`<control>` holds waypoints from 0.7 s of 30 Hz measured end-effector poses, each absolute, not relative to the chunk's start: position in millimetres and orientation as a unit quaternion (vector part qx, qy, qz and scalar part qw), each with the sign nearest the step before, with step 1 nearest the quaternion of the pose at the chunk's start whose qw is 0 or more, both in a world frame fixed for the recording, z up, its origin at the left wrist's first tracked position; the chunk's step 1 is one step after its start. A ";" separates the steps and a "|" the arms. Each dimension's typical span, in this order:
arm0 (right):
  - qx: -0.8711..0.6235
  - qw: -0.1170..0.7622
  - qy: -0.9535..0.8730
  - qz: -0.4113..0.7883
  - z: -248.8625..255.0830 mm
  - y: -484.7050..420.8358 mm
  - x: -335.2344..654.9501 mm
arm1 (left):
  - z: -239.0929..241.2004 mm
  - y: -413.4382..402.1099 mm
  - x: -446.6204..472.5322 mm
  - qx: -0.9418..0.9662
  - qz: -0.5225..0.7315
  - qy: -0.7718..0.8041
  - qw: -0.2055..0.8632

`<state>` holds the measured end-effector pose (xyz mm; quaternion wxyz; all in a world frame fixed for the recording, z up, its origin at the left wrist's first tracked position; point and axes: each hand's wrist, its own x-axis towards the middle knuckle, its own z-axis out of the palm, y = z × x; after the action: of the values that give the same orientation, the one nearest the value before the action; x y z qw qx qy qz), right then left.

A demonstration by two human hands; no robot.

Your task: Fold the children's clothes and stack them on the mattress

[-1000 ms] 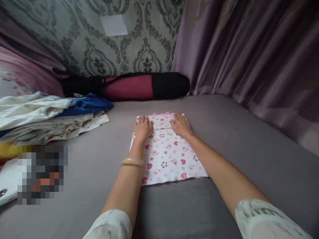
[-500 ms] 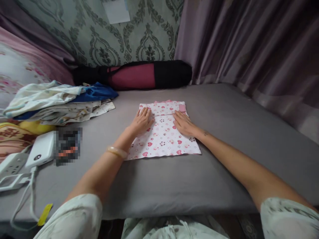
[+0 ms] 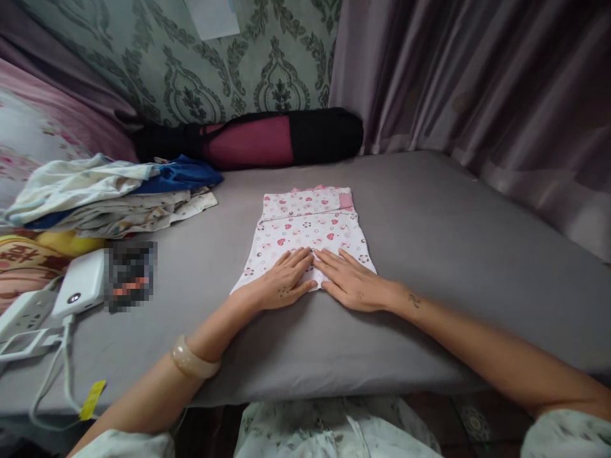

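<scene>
Garment: We find a white garment [image 3: 317, 230] with a heart-and-flower print lying flat on the gray sheet [image 3: 458, 267], in front of the person.
Far end: We note a crosswise band, a pink patch [image 3: 345, 201] at its right corner and a pink edging [image 3: 311, 189] beyond.
Left hand: We record the left hand [image 3: 287, 281] palm down on the garment's near part, fingers extended and slightly spread.
Right hand: We record the right hand [image 3: 347, 280] in the same posture, mirrored, just beside the left.
Fingertips: We see them angled inward towards one another; we cannot tell whether they touch.
Bangle: We observe a pale bangle [image 3: 191, 360] on the left forearm.
Clothes pile: We place a stack of clothes [image 3: 128, 213] left of the garment, well apart from it.
Long bag: We locate a black and maroon bag [image 3: 251, 141] against the patterned wallpaper [image 3: 281, 83].
Left edge: We list a white power strip [image 3: 28, 312] near a white boxy device [image 3: 82, 283].
</scene>
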<state>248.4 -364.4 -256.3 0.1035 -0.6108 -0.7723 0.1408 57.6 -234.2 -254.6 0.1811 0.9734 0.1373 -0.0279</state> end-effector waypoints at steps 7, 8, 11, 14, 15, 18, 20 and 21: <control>-0.585 0.090 -0.791 0.155 -251.5 -385.7 256.3 | -248.7 -233.0 27.0 0.968 -0.041 0.159 0.190; -0.586 0.089 -0.790 0.156 -251.3 -389.6 260.8 | -247.7 -230.5 19.0 0.968 -0.041 0.159 0.191; -0.600 0.093 -0.780 0.150 -251.5 -402.1 275.0 | -247.4 -220.3 -6.3 0.967 -0.022 0.158 0.200; -0.612 0.130 -0.767 0.140 -253.2 -412.7 290.4 | -252.1 -209.1 -29.4 0.964 0.027 0.164 0.208; -0.612 0.145 -0.765 0.135 -253.9 -415.3 295.7 | -254.1 -206.3 -35.9 0.964 0.041 0.166 0.206; -0.610 0.177 -0.765 0.108 -255.9 -421.0 309.9 | -258.5 -203.0 -50.4 0.967 0.068 0.171 0.174; -0.612 0.178 -0.767 0.081 -256.8 -423.6 315.5 | -259.2 -204.5 -56.1 0.971 0.078 0.177 0.140; -0.611 0.172 -0.769 0.068 -257.1 -424.7 316.9 | -258.8 -205.6 -57.9 0.973 0.081 0.175 0.123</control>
<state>316.9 -424.7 -257.1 0.1722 -0.6114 -0.7693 0.0683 -57.9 -205.6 -258.8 0.1231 0.9734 0.1754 0.0808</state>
